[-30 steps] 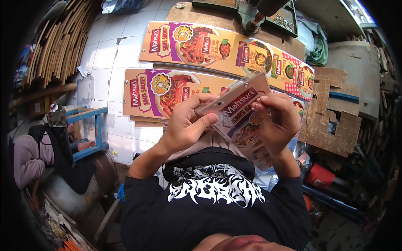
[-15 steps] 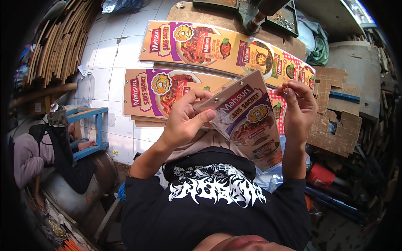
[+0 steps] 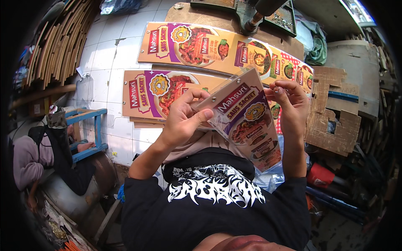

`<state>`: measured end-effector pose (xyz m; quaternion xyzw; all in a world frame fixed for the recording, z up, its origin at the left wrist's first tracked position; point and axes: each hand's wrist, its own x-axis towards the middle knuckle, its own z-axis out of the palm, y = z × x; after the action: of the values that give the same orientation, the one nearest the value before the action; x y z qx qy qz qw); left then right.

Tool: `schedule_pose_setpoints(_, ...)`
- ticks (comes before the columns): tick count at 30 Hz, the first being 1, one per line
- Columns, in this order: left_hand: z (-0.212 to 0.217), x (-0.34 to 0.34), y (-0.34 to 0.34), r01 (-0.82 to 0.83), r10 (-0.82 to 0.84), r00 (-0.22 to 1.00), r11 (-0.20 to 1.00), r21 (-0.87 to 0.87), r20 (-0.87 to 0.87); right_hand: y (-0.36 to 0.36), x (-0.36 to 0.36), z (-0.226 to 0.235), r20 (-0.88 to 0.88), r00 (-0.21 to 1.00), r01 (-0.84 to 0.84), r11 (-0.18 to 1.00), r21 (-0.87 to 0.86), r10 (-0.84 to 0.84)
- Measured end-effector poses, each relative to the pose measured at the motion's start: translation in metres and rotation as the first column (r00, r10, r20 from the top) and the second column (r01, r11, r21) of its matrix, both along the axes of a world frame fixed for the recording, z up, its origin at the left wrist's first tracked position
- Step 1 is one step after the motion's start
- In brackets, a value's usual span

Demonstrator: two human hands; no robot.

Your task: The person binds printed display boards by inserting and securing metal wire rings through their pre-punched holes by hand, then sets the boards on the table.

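Note:
I hold a long printed display strip (image 3: pixel 251 121), purple and orange with food pictures, in front of my chest, its far end raised. My left hand (image 3: pixel 182 119) grips its upper left corner, thumb on top by a small metal eyelet. At the strip's upper right edge my right hand (image 3: pixel 291 104) pinches a small metal ring between its fingertips. A clear plastic layer shows along the strip's edge.
Two similar long printed boards (image 3: pixel 209 46) (image 3: pixel 163 92) lie on the white tiled floor ahead. A cut-out brown cardboard piece (image 3: pixel 335 113) lies right. Wooden slats (image 3: pixel 63 42) lean at left. Another person sits at lower left by a blue stool (image 3: pixel 90 134). A metal press base (image 3: pixel 251 16) stands at top.
The strip has been turned lengthwise and spread out flat. My right hand has moved from the strip's middle up to its right edge, apart from the left hand.

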<state>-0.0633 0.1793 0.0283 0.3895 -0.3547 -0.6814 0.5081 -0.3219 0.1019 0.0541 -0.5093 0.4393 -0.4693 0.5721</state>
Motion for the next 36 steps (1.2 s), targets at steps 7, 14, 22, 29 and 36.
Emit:
schedule_pose_setpoints(7, 0.002, 0.001, -0.001, 0.011, -0.010, 0.999, 1.000, 0.028, -0.034, 0.002, -0.001, 0.005, -0.043, 0.999, 0.010, 0.999, -0.047, -0.012)
schedule_pose_setpoints(14, -0.014, -0.008, 0.002, -0.109, 0.099, 0.982, 0.992, -0.059, -0.158, 0.020, 0.001, 0.030, 0.064, 0.995, -0.076, 0.997, -0.031, 0.078)
schedule_pose_setpoints(22, -0.030, -0.024, 0.011, -0.036, -0.048, 0.873, 0.986, -0.162, -0.486, 0.052, 0.013, 0.033, 0.536, 0.767, -0.473, 0.875, 0.102, 0.352)
schedule_pose_setpoints(29, -0.026, -0.035, 0.003, 0.049, -0.236, 0.695, 0.958, -0.283, -0.679, 0.065, 0.050, 0.016, 0.486, 0.745, -0.524, 0.852, 0.003, 0.457)
schedule_pose_setpoints(36, -0.018, -0.039, 0.005, 0.065, -0.196, 0.661, 0.977, -0.205, -0.724, 0.065, 0.078, 0.014, 0.036, 0.999, -0.004, 0.901, -0.434, 0.022)
